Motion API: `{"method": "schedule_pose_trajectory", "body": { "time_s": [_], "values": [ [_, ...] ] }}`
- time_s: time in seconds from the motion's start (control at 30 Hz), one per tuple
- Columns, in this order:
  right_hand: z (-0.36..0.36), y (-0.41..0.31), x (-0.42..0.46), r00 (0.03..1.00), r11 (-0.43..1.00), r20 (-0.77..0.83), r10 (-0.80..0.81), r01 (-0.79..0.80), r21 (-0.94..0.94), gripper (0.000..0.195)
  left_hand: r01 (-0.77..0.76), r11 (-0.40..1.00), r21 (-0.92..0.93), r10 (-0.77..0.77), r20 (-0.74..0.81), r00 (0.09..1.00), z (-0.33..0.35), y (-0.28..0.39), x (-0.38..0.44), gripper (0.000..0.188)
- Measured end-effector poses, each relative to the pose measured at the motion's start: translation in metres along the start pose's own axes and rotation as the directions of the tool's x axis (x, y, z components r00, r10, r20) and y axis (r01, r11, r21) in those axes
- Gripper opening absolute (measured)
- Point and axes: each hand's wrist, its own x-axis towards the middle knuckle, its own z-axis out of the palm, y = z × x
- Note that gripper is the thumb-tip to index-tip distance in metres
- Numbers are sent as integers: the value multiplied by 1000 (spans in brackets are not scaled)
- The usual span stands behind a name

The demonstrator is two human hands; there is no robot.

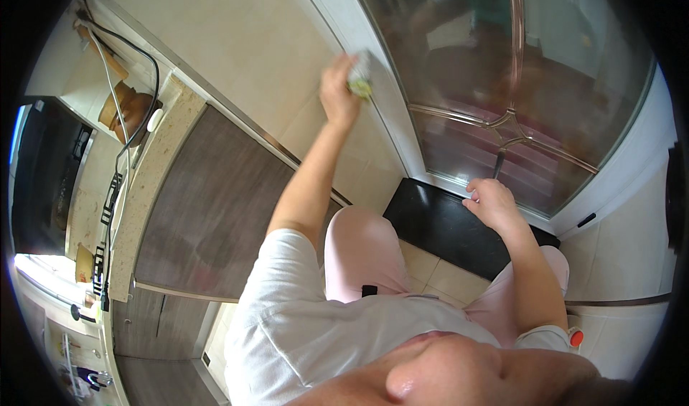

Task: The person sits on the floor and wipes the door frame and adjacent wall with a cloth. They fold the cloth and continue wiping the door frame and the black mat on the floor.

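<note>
My left hand (339, 91) is raised ahead and grips a blurred white and yellow-green thing (360, 78), probably a sponge or cloth. It is held at the white door frame (377, 91), beside the beige tiled wall (301, 67). Lower and to the right, my right hand (492, 204) hovers before the lower part of a glass door panel (463, 78), its fingers curled. Whether anything is in those fingers I cannot tell. Copper-coloured decorative bars (517, 45) cross the glass and meet in a star-shaped piece (508, 129) above that hand.
A black slab (441, 223) lies at the door's foot, before my knees. To the left stand dark wood-grain cabinets (210, 207) under a speckled stone countertop (156, 180). Black and white cables (156, 78) hang there beside brown pots (129, 110). A red-topped item (576, 337) is near my right elbow.
</note>
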Motion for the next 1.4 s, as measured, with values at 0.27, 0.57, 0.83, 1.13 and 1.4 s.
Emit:
{"method": "schedule_pose_trajectory", "body": {
  "time_s": [0.27, 0.57, 0.83, 1.13, 1.4],
  "values": [
    [0, -9, 0, 1000, 1000, 20, 8, -8, 23, 28, -194, 970, 149, 236, -365, 900, -40, -9, 175, 54],
    [-9, -16, -14, 998, 996, 15, -64, 63, 57, 27, -197, 919, 343, 312, -325, 893, 27, -22, 94, 54],
    [-11, -16, -17, 998, 999, 43, -35, 34, 26, 28, -113, 961, 252, 162, -180, 970, 66, -33, -39, 51],
    [-10, -7, -11, 999, 1000, 45, -6, 5, 14, 28, 228, 968, 102, -248, 279, 928, 63, -15, -140, 49],
    [-9, -12, -12, 998, 998, 14, -57, 57, -3, 26, 619, 732, -283, -647, -4, 763, 39, -26, -88, 40]
  ]
}}
